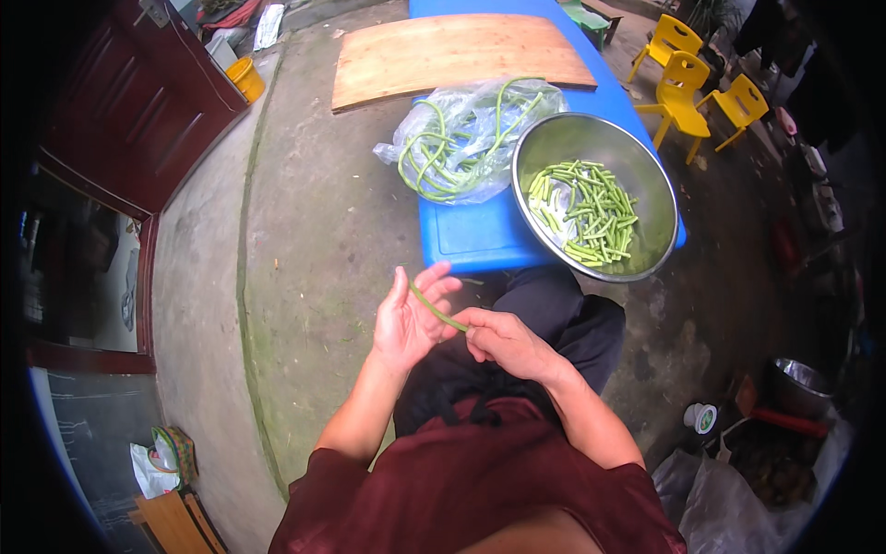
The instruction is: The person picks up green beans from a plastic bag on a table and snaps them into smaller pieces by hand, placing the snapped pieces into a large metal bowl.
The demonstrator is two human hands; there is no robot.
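Note:
Between thumb and fingers, my right hand (509, 343) grips one end of a green long bean (435, 309) over my lap. The bean's other end slants up across the open palm of my left hand (410, 318), whose fingers are spread. Ahead on the right, a steel bowl (647, 197) holds many short bean pieces (602, 215) and tilts towards me at the blue table's (477, 232) corner. To its left, a clear plastic bag (477, 97) lies on the table with whole long beans (432, 166) in and over it.
A wooden board (457, 52) lies on the table behind the bag. Several yellow chairs (682, 90) stand at the far right. At left are a dark red door (149, 97) and a yellow bucket (246, 79). A white tub (700, 418) stands on the floor at lower right.

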